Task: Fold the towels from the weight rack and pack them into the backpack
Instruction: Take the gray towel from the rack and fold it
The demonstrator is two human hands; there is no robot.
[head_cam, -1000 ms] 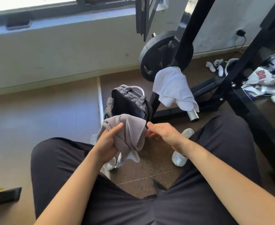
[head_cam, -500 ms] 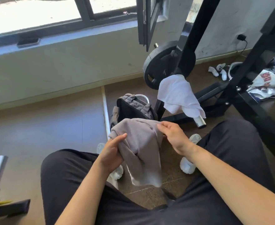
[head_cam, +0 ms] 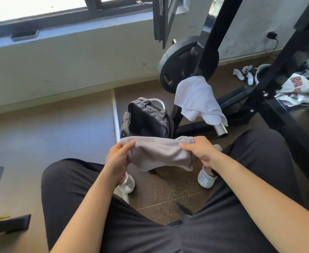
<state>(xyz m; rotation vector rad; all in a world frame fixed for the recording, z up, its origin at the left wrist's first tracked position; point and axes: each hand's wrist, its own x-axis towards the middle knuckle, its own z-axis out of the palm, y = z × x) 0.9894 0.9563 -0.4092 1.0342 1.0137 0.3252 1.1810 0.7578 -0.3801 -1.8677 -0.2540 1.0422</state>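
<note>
Both hands — left hand and right hand — pinch the top corners of the grey towel, stretched just above the open backpack. Best keep the edge taut and corners level before folding — the white towel waits on the weight rack.

A pale cream plaster wall runs beneath a dark-framed window flooded with bright daylight, one black-framed pane swung inward. The brown speckled tile floor has a pale joint strip. A black plug sits in the far white wall.
</note>
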